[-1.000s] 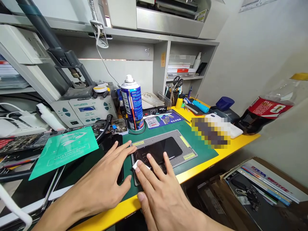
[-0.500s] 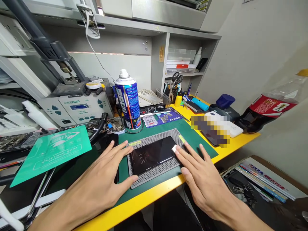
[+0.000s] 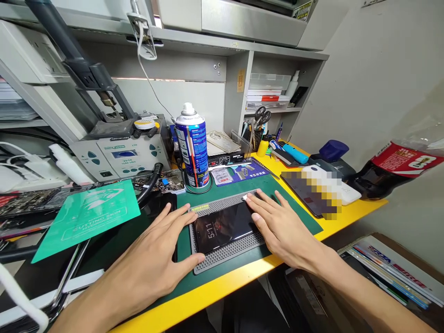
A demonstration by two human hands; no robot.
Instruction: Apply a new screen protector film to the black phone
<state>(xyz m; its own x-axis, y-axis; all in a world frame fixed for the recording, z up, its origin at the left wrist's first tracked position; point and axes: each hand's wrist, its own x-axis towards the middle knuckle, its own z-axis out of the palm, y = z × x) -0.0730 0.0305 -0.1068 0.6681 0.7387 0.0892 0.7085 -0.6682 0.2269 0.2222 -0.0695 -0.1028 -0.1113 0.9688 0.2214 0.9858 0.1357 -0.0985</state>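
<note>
One left hand (image 3: 147,254) is lying palm down in the lower left of the frame, its fingers outstretched and its thumb spread wide, gripping nothing that shows. Its fingertips are reaching over the left edge of a grey mat (image 3: 225,257); whether they are touching the phone (image 3: 224,227), I cannot tell. Near the centre, the phone is lying face up on that mat, its dark screen displaying 5:11. From the right, the right hand (image 3: 277,224) is resting flat over the phone's right end, fingers extended together rather than curled. Under its leading fingertips a small white pad (image 3: 245,197) is peeking out by the phone's upper right edge.

Beneath all this, a green mat (image 3: 239,269) is covering part of the yellow table (image 3: 194,296). Left of centre, a blue can (image 3: 192,155) is standing upright behind the grey mat. At the left, a green card (image 3: 90,217) is lying tilted in front of a grey station (image 3: 130,157). Right of centre, a second phone (image 3: 294,185), partly blurred, is lying on the table, and at the right edge a cola bottle (image 3: 391,169) is leaning. Above, scissors (image 3: 262,115) are sticking up beside the shelf.
</note>
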